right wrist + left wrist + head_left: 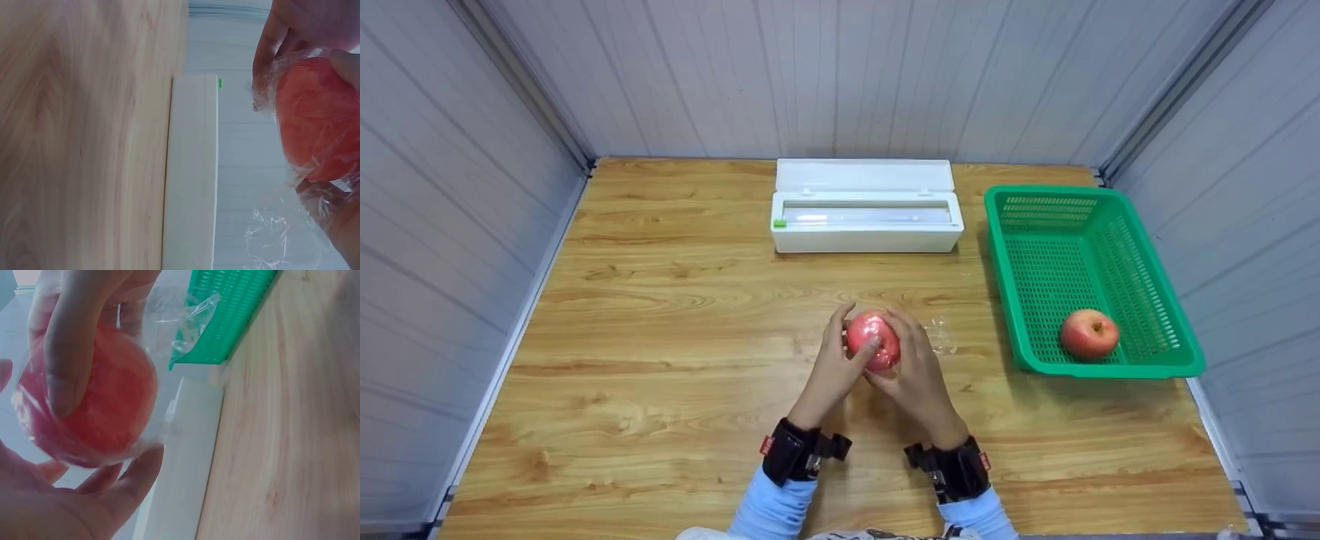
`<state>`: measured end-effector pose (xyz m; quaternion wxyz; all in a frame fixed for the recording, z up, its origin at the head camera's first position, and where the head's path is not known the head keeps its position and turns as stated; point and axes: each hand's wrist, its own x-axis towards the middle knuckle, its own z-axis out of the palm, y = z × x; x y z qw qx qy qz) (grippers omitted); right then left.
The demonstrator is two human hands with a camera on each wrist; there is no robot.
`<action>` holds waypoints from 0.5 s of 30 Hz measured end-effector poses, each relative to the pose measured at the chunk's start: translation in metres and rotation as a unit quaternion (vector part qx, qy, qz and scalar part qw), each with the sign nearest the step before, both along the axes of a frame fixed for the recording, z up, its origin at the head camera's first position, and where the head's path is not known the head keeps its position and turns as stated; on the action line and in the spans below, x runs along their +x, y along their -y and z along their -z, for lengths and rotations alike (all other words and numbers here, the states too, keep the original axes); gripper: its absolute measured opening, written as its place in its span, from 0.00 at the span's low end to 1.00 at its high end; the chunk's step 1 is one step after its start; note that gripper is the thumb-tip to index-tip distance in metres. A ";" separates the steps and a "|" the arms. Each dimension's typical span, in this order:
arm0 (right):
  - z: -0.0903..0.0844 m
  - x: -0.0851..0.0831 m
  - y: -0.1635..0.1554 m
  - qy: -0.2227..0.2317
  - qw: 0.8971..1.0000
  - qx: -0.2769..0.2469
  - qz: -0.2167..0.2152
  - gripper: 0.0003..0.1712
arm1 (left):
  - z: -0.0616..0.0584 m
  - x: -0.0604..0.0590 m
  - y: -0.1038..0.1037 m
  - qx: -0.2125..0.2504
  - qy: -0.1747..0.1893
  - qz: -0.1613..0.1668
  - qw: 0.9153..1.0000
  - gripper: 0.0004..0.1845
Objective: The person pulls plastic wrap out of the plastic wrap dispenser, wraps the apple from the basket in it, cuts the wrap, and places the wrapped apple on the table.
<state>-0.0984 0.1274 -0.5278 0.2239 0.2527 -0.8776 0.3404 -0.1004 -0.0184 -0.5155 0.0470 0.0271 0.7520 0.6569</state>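
A red apple (873, 340) covered in clear plastic film is held above the middle of the wooden table (660, 315). My left hand (834, 363) cups its left side and my right hand (911, 364) cups its right side, with fingers curled round it. A loose tail of film (941, 335) sticks out to the right. In the left wrist view the wrapped apple (93, 399) sits between fingers and palm, the film tail (185, 318) trailing upward. The right wrist view shows the apple (318, 118) with crinkled film (275, 236) below it.
A white cling-film dispenser box (866, 217) with its lid open stands at the back centre. A green plastic basket (1084, 277) at the right holds a bare red apple (1089, 333). Grey panel walls enclose the table on three sides.
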 end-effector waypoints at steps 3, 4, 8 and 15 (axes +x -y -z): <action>-0.002 0.000 0.001 -0.003 1.000 0.005 -0.003 0.49 | 0.002 0.000 -0.002 0.012 -0.004 -0.025 1.000 0.34; -0.002 0.000 0.002 -0.003 1.000 0.008 -0.004 0.49 | 0.003 0.000 -0.003 0.018 -0.005 -0.033 0.999 0.32; -0.005 0.000 0.002 -0.001 1.000 0.027 -0.003 0.51 | 0.005 -0.001 -0.004 0.038 0.008 -0.052 0.998 0.29; -0.012 0.000 -0.009 -0.011 1.000 -0.001 0.006 0.46 | 0.004 -0.002 -0.003 0.062 0.019 -0.073 0.995 0.28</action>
